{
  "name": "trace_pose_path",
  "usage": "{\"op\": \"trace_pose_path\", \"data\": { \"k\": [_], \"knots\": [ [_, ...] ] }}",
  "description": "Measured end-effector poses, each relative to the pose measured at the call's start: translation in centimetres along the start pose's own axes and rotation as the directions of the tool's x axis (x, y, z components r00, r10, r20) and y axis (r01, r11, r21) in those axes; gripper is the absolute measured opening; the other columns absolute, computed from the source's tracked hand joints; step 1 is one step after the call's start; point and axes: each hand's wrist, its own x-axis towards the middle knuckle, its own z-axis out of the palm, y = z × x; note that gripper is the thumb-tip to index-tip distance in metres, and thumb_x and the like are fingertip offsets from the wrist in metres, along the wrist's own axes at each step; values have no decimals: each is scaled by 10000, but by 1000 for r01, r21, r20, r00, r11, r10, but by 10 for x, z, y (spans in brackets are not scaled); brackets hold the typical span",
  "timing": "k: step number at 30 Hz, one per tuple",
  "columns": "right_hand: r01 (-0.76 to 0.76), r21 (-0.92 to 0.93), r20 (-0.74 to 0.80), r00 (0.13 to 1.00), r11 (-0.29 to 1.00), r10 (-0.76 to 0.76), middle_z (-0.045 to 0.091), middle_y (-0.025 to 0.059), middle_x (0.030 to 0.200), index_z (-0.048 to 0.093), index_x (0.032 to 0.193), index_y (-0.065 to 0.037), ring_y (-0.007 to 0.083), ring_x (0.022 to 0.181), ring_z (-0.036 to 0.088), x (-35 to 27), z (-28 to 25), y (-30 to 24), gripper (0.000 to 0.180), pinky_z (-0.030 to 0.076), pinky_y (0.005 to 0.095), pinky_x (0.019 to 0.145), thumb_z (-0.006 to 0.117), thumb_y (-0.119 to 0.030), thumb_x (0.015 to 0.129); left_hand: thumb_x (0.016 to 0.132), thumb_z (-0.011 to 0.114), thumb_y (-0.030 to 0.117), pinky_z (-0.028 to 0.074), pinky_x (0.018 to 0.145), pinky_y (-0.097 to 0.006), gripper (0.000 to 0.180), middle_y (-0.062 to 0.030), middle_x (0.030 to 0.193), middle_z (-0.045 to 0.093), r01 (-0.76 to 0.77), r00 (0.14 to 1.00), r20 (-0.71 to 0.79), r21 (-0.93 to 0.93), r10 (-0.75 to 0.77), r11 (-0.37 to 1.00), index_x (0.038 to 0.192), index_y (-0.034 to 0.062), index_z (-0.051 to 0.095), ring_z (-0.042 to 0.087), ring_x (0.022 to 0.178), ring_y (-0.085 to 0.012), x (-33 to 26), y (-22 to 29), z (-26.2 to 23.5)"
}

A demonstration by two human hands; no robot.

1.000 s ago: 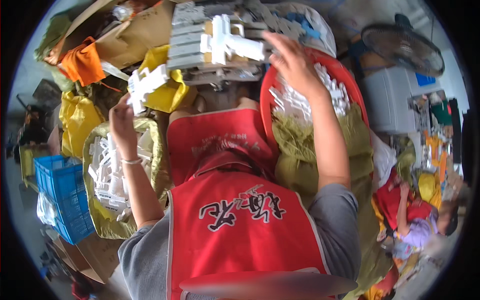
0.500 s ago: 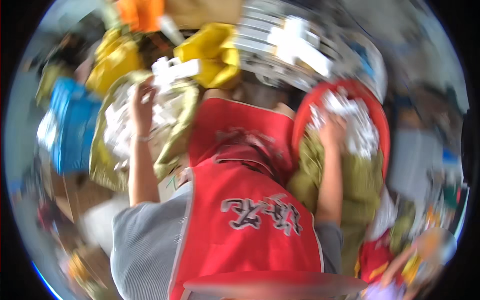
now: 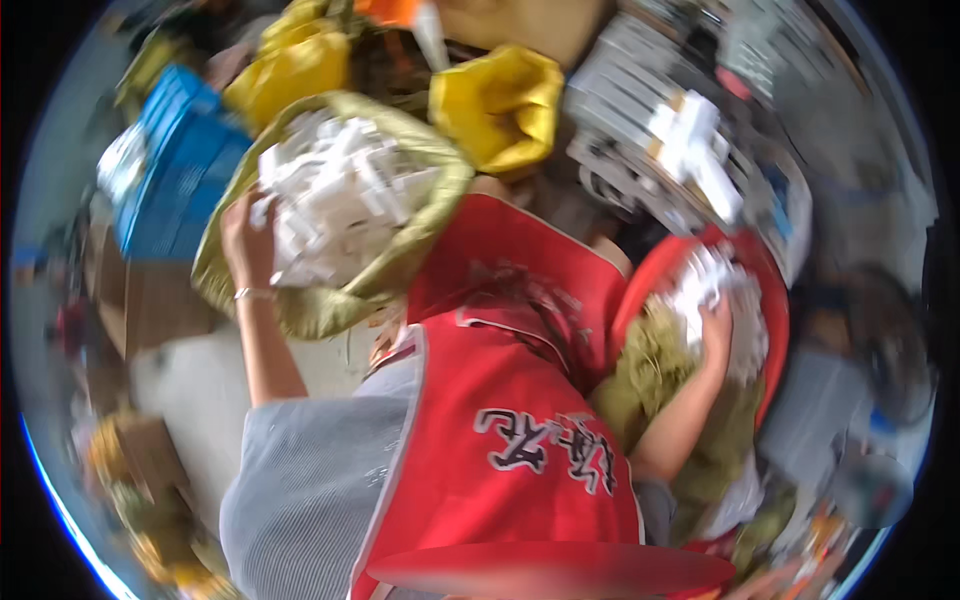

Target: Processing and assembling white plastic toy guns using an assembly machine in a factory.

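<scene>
My left hand (image 3: 248,240) is at the left side of an open olive-green sack (image 3: 455,185), its fingers curled at a small white plastic piece. White plastic pieces (image 3: 345,190) are heaped inside that sack. On the right, my right hand (image 3: 715,335) touches another heap of white pieces (image 3: 735,290) in a red basin (image 3: 778,345). Its fingertips are partly lost among them, and blur hides what they grip. Olive-green sack cloth (image 3: 650,355) lies at the near side of this heap, next to my right wrist.
A yellow open bag (image 3: 505,105) stands beyond my knees, which a red apron (image 3: 520,420) partly covers. Blue crates (image 3: 185,165) stand at the far left. Stacked grey trays (image 3: 625,90) with larger white parts (image 3: 695,150) lie at the far right. Cardboard boxes (image 3: 160,300) are on the left.
The whole view has turned and shifted. My left hand has gone from over the white heap to the sack's left side. The right hand stays at the basin's heap, its wrist now angled differently.
</scene>
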Motion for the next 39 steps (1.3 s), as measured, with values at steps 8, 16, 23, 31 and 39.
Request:
{"op": "trace_pose_path", "data": {
  "k": [8,16,23,31,39],
  "knots": [
    [136,673,-256,965,727,56,565,32,1153,438,1307,-29,128,1027,552,-39,-12,-111,410,457,281,852,545,-66,913,878,592,45,487,736,-260,157,-59,906,677,40,941,245,-766,234,642,1021,52,656,629,799,-122,3,160,47],
    [219,512,85,949,831,-303,607,111,1084,447,1231,5,133,930,602,-97,63,-219,349,496,278,786,567,-10,903,806,744,226,486,743,-238,469,-53,912,634,411,336,476,-851,813,328,1140,-15,521,592,825,-92,-34,328,39],
    [681,-360,-114,647,638,-754,529,163,1163,428,1297,-48,338,1028,553,-95,66,-243,702,484,416,834,771,-209,706,867,686,224,441,574,-207,306,-14,745,609,609,522,551,-775,650,169,1038,14,543,533,678,-28,-18,328,28],
    [626,-180,-483,615,759,-622,522,219,1157,419,1299,21,377,1061,524,-85,48,-226,489,439,433,888,544,-268,925,893,601,254,462,820,-329,312,-120,1003,620,-229,717,53,-924,695,307,1084,8,584,588,909,-237,57,338,41],
    [500,353,-490,819,791,-300,491,81,1218,396,1355,-26,141,994,500,-66,19,-202,397,429,289,828,409,-175,987,794,666,107,463,873,-391,305,-143,1058,621,-490,653,-115,-818,749,302,1085,54,594,573,1017,-339,120,369,88]
  ]
}}
